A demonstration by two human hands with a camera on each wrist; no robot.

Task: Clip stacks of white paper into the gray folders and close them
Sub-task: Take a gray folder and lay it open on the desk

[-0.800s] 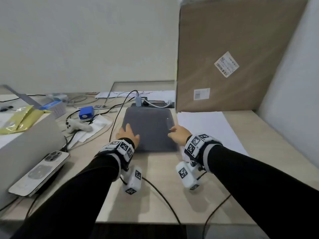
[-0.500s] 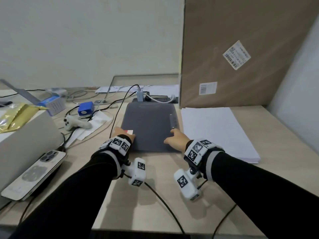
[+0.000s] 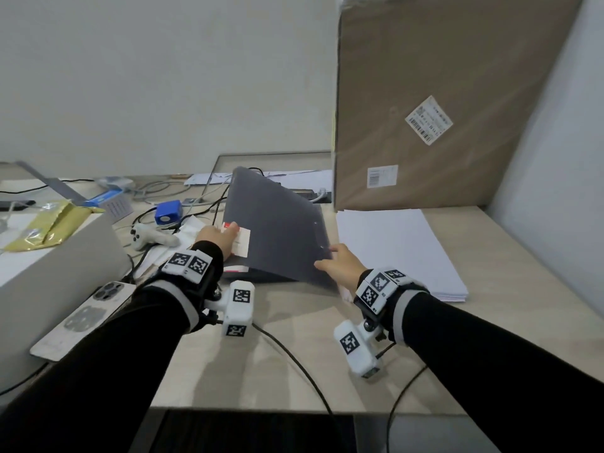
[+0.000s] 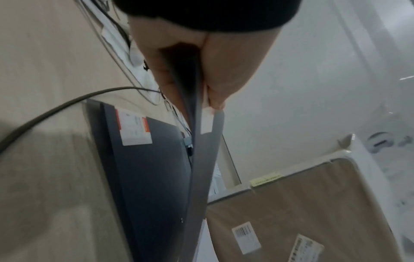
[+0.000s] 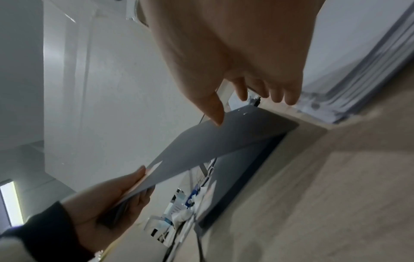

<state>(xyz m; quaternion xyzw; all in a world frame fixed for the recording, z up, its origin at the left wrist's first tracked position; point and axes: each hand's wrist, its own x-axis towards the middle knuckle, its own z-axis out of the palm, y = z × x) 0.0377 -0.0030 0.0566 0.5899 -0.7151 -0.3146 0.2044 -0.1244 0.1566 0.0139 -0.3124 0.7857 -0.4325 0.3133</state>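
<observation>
A stack of gray folders lies at mid-desk. My left hand pinches the top gray folder at its left edge by a white label, thumb above and fingers beneath, and holds that side lifted off the lower folder. The lower folder lies flat and shows its own red-and-white label. My right hand rests at the top folder's near right corner. Its thumb tip touches the folder while its fingers hang straight and loose. A stack of white paper lies just to the right.
A large cardboard box leans on the wall behind the paper. Left of the folders are a white game controller, a blue device, tangled cables, a phone and a white box. Wrist-camera cables cross the near desk.
The top folder lay flat under both hands; my left hand has now taken its left edge and tilted it up. My right hand stayed at the right corner.
</observation>
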